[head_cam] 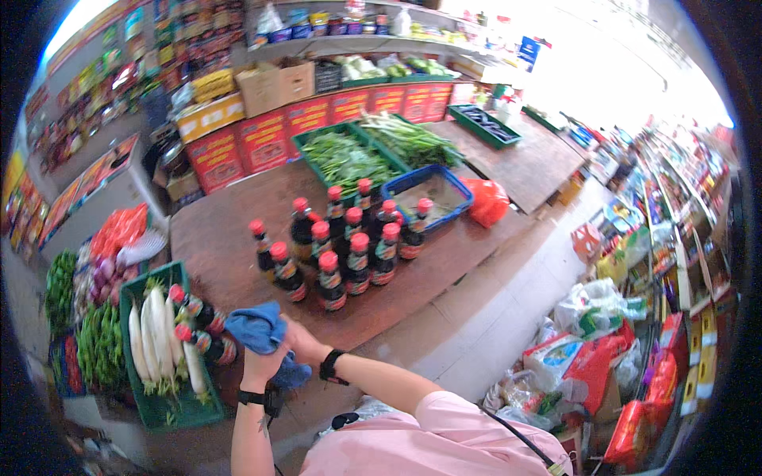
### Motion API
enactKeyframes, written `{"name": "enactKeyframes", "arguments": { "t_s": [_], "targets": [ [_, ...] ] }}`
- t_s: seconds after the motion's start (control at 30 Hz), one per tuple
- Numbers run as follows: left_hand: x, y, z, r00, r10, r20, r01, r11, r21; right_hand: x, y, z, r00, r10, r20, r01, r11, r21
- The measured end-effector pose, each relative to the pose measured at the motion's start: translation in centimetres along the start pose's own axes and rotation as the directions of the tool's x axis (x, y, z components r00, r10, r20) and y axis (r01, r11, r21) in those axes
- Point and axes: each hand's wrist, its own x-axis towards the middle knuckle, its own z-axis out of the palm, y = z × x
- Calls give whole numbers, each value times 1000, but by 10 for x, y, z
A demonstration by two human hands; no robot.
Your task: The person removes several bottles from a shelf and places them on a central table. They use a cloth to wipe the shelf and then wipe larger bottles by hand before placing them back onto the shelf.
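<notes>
My left hand [262,364] and my right hand [305,340] meet around a bunched blue cloth [256,326] at the near left part of the brown table [214,229]. One end of the cloth sticks up above my fingers and another hangs below; whether anything is wrapped inside is hidden. Just left of the cloth, two dark sauce bottles with red caps, one above [199,309] and one below [208,345], lean over the rim of a green crate [156,419] of white radishes [156,339]. Farther in, several similar bottles [357,265] stand upright in a group.
Behind the bottles are a green crate of leafy greens [345,160], a blue-rimmed tray [428,196] and a red plastic bag [489,202]. Bunched green vegetables [101,336] and onions [110,282] lie at the left. Packed goods and plastic bags [595,309] line the right side.
</notes>
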Motion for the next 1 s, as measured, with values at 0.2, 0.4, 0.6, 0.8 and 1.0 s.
{"name": "enactKeyframes", "arguments": {
  "t_s": [0.2,0.4,0.6,0.8,1.0],
  "targets": [
    [16,-30,31,990,-87,-108,94,994,59,7,12,-17,976,-157,152,163,986,-24],
    [-6,-50,44,882,-296,-367,323,946,12,3,58,37,986,-152,68,165,943,-288],
    [-3,-33,32,963,-187,-193,238,927,289,5,5,-4,971,-222,85,227,972,-56],
    [-7,-69,18,768,-632,108,394,332,-857,2,-13,-11,982,95,164,-58,973,-222],
    [-18,-83,27,901,-430,-53,323,748,-580,-5,-11,-11,996,-66,54,78,957,-279]
  ]
}}
